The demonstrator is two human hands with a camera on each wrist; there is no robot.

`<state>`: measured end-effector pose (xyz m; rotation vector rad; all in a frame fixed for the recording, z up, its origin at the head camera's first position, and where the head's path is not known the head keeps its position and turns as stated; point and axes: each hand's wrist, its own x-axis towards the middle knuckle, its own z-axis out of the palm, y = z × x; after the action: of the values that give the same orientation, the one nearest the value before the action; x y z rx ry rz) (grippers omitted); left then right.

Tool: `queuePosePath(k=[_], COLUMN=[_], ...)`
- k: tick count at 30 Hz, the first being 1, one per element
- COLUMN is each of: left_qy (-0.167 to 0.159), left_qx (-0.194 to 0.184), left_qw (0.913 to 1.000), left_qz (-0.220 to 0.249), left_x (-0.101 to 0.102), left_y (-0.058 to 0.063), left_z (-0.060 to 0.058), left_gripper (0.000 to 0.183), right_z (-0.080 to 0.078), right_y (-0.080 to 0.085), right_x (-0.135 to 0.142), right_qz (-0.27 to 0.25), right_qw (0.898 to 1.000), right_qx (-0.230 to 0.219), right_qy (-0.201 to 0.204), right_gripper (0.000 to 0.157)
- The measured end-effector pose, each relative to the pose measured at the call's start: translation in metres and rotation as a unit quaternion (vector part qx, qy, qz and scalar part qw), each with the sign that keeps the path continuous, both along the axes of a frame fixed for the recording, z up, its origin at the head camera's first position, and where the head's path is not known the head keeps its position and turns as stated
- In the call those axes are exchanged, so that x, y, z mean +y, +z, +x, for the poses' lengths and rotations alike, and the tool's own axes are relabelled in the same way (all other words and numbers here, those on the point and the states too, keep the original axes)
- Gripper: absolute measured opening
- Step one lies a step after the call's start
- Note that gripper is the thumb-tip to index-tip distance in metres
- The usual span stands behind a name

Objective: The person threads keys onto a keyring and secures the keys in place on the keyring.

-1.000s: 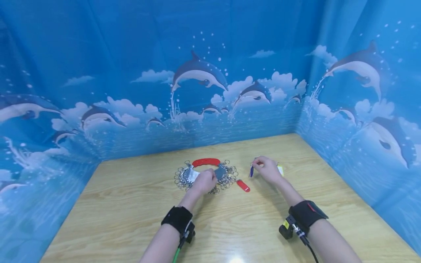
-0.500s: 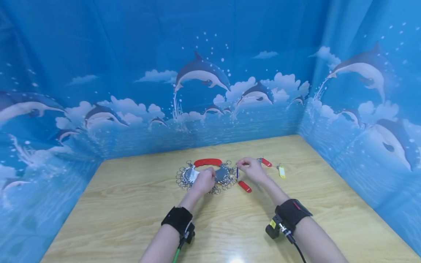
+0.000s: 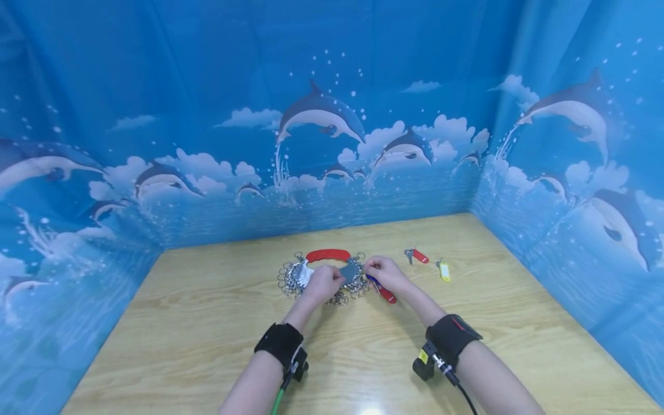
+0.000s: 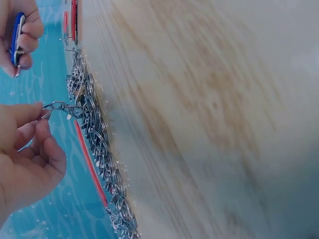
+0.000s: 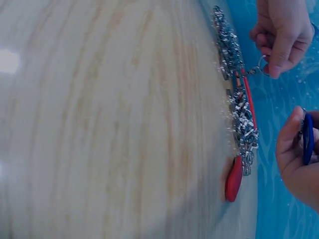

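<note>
A large key holder lies on the table, with a curved red handle (image 3: 328,255), grey metal plates (image 3: 350,272) and many dangling metal rings (image 4: 99,142). My left hand (image 3: 323,283) pinches one of those rings (image 5: 261,64) between thumb and forefinger, lifting it off the rest. Just right of the holder, my right hand (image 3: 386,274) holds a blue key tag (image 5: 308,140) with a ring and metal piece hanging on it. Under that hand lies a red key tag (image 3: 387,295), partly covered in the head view.
To the right lie a red key tag (image 3: 421,256) with a key (image 3: 409,255) and a yellow key tag (image 3: 444,271). A blue dolphin-print curtain (image 3: 249,202) borders the wooden table (image 3: 207,323) at the back and sides.
My right hand has moved left with the blue key tag to the holder's right side, uncovering the red and yellow tags behind it. The left hand has stayed at the holder.
</note>
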<state>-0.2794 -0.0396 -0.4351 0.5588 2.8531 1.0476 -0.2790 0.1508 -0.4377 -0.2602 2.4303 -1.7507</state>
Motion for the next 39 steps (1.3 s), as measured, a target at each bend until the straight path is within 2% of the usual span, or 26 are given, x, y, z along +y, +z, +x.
queuePosePath(k=[3, 5, 7, 10, 13, 21, 29, 34, 39], left_qy=[0.006, 0.007, 0.005, -0.005, -0.015, -0.037, -0.072, -0.054, -0.047], left_qx=[-0.032, -0.068, -0.107, -0.159, -0.181, -0.168, -0.157, -0.162, -0.120], left_qw=[0.9992, 0.9959, 0.9893, 0.9751, 0.9692, 0.9735, 0.9740, 0.9744, 0.9856], left_qz=[0.025, 0.060, 0.099, 0.154, 0.167, 0.151, 0.147, 0.146, 0.109], left_x=[-0.001, -0.002, -0.003, -0.004, -0.005, -0.005, -0.008, -0.007, -0.005], left_y=[-0.001, -0.002, -0.002, -0.001, 0.001, 0.003, -0.002, -0.003, -0.003], left_z=[-0.001, -0.002, -0.004, -0.005, -0.005, -0.002, -0.004, -0.005, -0.005], left_gripper=[0.016, 0.018, 0.018, 0.018, 0.019, 0.023, 0.022, 0.022, 0.020], right_z=[0.002, 0.003, 0.003, 0.003, 0.002, -0.001, 0.002, 0.002, 0.002], right_y=[-0.002, -0.002, -0.001, -0.001, -0.003, -0.008, -0.008, -0.008, -0.009], right_x=[-0.005, -0.009, -0.013, -0.017, -0.020, -0.027, -0.031, -0.033, -0.032], right_qz=[0.050, 0.083, 0.105, 0.120, 0.125, 0.168, 0.158, 0.165, 0.176], right_qw=[0.999, 0.996, 0.993, 0.991, 0.989, 0.977, 0.978, 0.974, 0.970], right_qx=[0.013, 0.030, 0.043, 0.062, 0.077, 0.130, 0.133, 0.151, 0.168], right_qy=[-0.004, -0.008, -0.011, -0.011, -0.003, 0.021, 0.023, 0.031, 0.027], right_gripper=[0.014, 0.011, 0.009, 0.007, 0.009, 0.009, 0.010, 0.008, 0.007])
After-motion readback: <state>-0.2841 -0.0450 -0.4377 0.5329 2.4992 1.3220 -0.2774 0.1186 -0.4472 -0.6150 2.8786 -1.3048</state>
